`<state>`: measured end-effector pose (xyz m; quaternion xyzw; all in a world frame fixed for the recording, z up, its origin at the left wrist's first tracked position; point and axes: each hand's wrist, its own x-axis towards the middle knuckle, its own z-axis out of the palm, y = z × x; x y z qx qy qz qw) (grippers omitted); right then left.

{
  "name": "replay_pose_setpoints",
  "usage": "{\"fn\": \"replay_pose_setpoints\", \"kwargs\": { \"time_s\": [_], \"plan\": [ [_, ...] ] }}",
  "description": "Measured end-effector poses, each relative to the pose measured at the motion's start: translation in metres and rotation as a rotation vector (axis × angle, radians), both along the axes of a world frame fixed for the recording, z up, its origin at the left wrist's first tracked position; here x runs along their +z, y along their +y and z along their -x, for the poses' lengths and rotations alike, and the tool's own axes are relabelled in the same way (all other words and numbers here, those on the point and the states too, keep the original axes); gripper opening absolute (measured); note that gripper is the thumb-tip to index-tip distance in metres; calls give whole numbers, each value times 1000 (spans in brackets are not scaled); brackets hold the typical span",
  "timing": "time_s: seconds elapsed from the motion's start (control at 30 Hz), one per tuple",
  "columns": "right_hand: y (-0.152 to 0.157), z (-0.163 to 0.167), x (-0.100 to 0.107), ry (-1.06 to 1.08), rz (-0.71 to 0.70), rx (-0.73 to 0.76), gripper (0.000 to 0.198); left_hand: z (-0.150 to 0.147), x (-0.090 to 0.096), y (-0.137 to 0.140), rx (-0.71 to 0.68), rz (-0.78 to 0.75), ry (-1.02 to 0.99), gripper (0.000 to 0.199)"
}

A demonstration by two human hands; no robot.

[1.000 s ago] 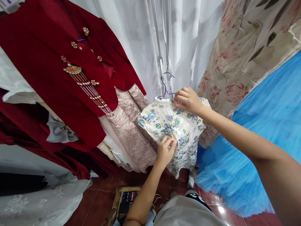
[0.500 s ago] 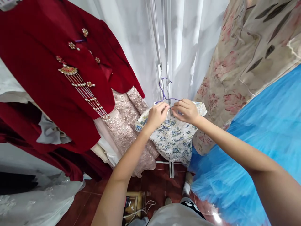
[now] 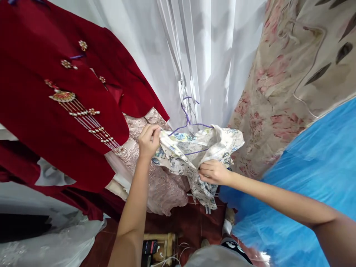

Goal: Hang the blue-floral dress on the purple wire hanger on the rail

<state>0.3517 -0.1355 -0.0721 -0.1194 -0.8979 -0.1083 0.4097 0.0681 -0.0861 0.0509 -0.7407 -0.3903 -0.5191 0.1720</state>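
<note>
A white blouse (image 3: 180, 161) with a blue floral print hangs on a purple hanger (image 3: 187, 119), its front spread apart so that the inside and the hanger's lower bar show. My left hand (image 3: 149, 141) is closed at the blouse's left shoulder edge, fingertips pinching the cloth. Lower down and to the right, my right hand (image 3: 213, 172) is closed on the blouse's right front edge. The hanger's hook is up by white loops on the metal stand (image 3: 178, 48).
To the left hang a dark red velvet jacket (image 3: 111, 74) with beaded ornaments and a pink textured skirt (image 3: 167, 189). A beige floral dress (image 3: 267, 96) and blue tulle (image 3: 300, 178) fill the right side. Below, a wooden stool (image 3: 167, 244) carries a phone and cables on the red tiled floor (image 3: 191, 218).
My hands were close together at the blouse's neckline. They have moved apart, the left outward and the right downward, and the blouse's front has opened.
</note>
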Motion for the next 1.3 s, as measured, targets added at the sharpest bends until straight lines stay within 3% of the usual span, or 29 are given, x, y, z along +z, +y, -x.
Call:
{"fn": "replay_pose_setpoints", "kwargs": {
  "time_s": [0.1, 0.2, 0.33, 0.43, 0.57, 0.7, 0.77, 0.83, 0.9, 0.97, 1.07, 1.13, 1.23, 1.3],
  "plan": [
    [-13, 5, -8, 145, 132, -5, 15, 47, -35, 4, 74, -4, -33, 27],
    [-23, 15, -10, 269, 250, -19, 11, 71, -81, -3, 195, 67, -205, 33],
    [-36, 23, -24, 328, 438, -60, 13, 60, -139, -35, 256, 244, -396, 41],
    [-45, 23, -37, 237, 601, -118, 14, 34, -165, -69, 195, 355, -428, 38],
    [-57, 27, -45, 173, 818, -139, 15, -8, -163, -108, 48, 376, -328, 32],
    [-72, 41, -45, 185, 1045, -12, 42, -49, -141, -123, -191, 399, -157, 28],
    [-79, 44, -44, 131, 1225, 41, 35, -65, -139, -124, -328, 544, -170, 28],
    [-86, 39, -41, 92, 1371, 61, 33, -77, -148, -124, -535, 764, -259, 34],
    [-92, 24, -35, 119, 1422, 68, 31, -84, -168, -127, -764, 981, -334, 49],
    [-95, -2, -26, 142, 1425, 54, 23, -86, -193, -132, -879, 1162, -306, 60],
    [-94, -54, -7, 147, 1399, -83, 23, -81, -221, -140, -769, 1358, -124, 49],
    [-86, -90, 6, 251, 1295, -235, 29, -72, -225, -141, -630, 1366, -34, 39],
    [-58, -132, 28, 473, 1074, -392, 30, -58, -209, -139, -525, 1224, -33, 30],
    [-30, -145, 42, 521, 975, -392, 26, -52, -187, -137, -507, 1086, -51, 26]
  ]
}}
